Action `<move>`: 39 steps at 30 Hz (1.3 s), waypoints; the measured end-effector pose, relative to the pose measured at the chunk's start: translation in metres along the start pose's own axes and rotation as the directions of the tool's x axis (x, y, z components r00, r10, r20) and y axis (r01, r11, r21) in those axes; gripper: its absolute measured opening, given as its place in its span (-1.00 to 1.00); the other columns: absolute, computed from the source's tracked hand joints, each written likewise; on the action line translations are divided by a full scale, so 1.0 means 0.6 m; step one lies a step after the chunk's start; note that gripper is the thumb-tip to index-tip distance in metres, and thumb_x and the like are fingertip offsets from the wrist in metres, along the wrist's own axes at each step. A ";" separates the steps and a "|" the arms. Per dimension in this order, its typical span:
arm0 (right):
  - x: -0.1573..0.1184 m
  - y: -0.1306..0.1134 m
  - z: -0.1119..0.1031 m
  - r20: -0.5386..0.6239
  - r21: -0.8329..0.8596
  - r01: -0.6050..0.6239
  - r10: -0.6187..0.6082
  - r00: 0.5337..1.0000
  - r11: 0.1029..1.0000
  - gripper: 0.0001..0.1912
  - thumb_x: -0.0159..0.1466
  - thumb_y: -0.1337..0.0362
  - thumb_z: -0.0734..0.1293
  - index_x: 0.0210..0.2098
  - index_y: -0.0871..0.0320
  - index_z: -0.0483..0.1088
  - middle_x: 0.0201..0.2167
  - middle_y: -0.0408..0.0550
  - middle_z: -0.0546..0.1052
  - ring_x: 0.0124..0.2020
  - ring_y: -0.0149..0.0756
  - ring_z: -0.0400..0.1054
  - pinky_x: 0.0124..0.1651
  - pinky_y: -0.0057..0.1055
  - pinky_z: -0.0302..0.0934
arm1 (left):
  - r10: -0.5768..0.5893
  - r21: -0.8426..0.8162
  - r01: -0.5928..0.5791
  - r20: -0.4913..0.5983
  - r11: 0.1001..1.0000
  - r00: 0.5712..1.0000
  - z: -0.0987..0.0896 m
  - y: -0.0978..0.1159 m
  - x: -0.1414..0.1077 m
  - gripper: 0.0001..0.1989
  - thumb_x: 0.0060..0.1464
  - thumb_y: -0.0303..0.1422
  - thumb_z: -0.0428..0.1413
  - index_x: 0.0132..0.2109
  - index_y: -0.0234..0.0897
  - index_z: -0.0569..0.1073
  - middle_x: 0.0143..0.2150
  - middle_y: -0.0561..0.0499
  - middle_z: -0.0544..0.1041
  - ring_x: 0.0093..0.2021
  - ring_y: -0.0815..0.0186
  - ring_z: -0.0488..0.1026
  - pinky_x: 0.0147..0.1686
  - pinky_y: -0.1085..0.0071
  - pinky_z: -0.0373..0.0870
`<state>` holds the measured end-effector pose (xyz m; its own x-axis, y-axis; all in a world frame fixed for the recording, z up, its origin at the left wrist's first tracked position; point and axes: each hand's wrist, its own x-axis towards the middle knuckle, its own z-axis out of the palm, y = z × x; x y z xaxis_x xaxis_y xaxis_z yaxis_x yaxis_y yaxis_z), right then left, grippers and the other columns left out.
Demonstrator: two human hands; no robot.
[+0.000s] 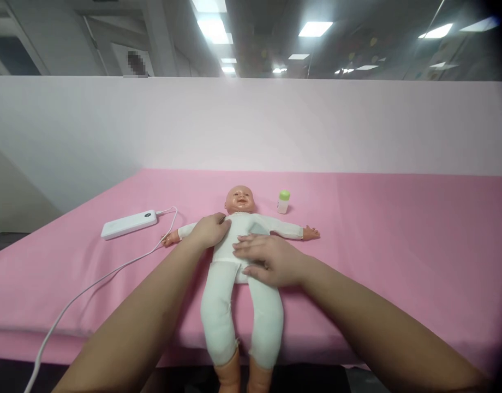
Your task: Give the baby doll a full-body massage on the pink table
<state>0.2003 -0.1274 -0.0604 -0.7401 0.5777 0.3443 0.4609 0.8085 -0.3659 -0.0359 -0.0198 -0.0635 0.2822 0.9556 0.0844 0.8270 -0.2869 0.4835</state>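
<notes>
A baby doll (224, 295) in a white cloth body lies on its back, arms spread, with its head away from me and its feet reaching past the near edge of the bed. My left hand (211, 229) is closed around its side near the armpit. The thumb side rests against the chest, and the other fingers are mostly hidden. Flat across the doll's belly lies my right hand (273, 259), its fingers stretched and slightly apart. Beyond the doll's outstretched arm stands a small bottle (282, 203) with a green cap, upright and touched by neither hand.
A white power bank (129, 225) lies left of the doll. Its white cable (112, 274) loops by the doll's hand and runs off at lower left. Pink cloth (390, 234) covers the surface, and a white partition (275, 125) stands behind it.
</notes>
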 end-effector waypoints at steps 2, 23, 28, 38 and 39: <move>0.001 -0.002 0.003 0.023 0.031 0.046 -0.046 0.999 0.998 -0.53 0.43 0.15 0.35 0.30 0.05 0.44 0.33 -0.05 0.43 0.44 -0.12 0.22 0.55 -0.04 -0.03 | 0.005 -0.007 -0.005 -0.018 1.000 1.000 0.000 0.000 0.000 -0.57 0.31 -0.06 -0.07 0.01 -0.17 0.57 -0.01 -0.10 0.66 -0.01 0.03 0.57 -0.02 0.19 0.40; -0.005 0.116 -0.017 -0.079 0.035 -0.594 0.595 0.800 0.804 -0.40 0.50 -0.14 0.13 0.42 -0.07 0.27 0.31 -0.05 0.46 0.31 0.01 0.36 0.30 -0.07 0.25 | 0.772 -0.207 -0.752 0.303 0.626 0.559 -0.009 0.065 -0.120 -0.47 0.41 -0.16 0.02 0.45 -0.04 0.28 0.44 -0.01 0.36 0.49 0.10 0.21 0.53 0.01 -0.02; -0.004 0.113 -0.016 -0.072 0.018 -0.578 0.577 0.813 0.816 -0.39 0.51 -0.11 0.11 0.44 -0.05 0.24 0.38 -0.05 0.38 0.37 -0.03 0.30 0.36 -0.10 0.19 | 0.693 -0.047 -0.708 0.264 0.704 0.671 0.009 0.038 -0.058 -0.39 0.43 -0.04 -0.07 0.50 -0.09 0.19 0.54 -0.05 0.13 0.56 0.06 0.04 0.54 -0.07 -0.11; -0.009 0.115 -0.022 -0.074 0.041 -0.574 0.575 0.815 0.818 -0.46 0.51 -0.04 0.15 0.41 -0.12 0.26 0.28 -0.09 0.48 0.28 -0.01 0.39 0.26 -0.05 0.29 | 0.335 -0.045 -0.338 -0.074 0.940 0.939 0.020 -0.036 -0.010 -0.38 0.39 0.00 -0.11 0.40 -0.25 0.38 0.38 -0.08 0.44 0.37 0.07 0.38 0.41 0.10 0.27; -0.008 0.113 -0.020 -0.101 0.035 -0.570 0.570 0.815 0.821 -0.45 0.50 -0.03 0.15 0.41 -0.08 0.27 0.30 -0.06 0.46 0.31 -0.01 0.36 0.30 -0.03 0.27 | 0.322 -0.039 -0.326 -0.078 0.945 0.943 0.018 -0.037 -0.010 -0.39 0.39 -0.01 -0.10 0.38 -0.23 0.40 0.35 -0.08 0.47 0.34 0.06 0.41 0.38 0.10 0.30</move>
<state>0.2410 -0.0741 -0.0767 -0.2914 0.9432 0.1593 0.7828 0.3309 -0.5270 -0.0505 -0.0198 -0.0843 0.4949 0.8144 0.3031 0.6706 -0.5798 0.4628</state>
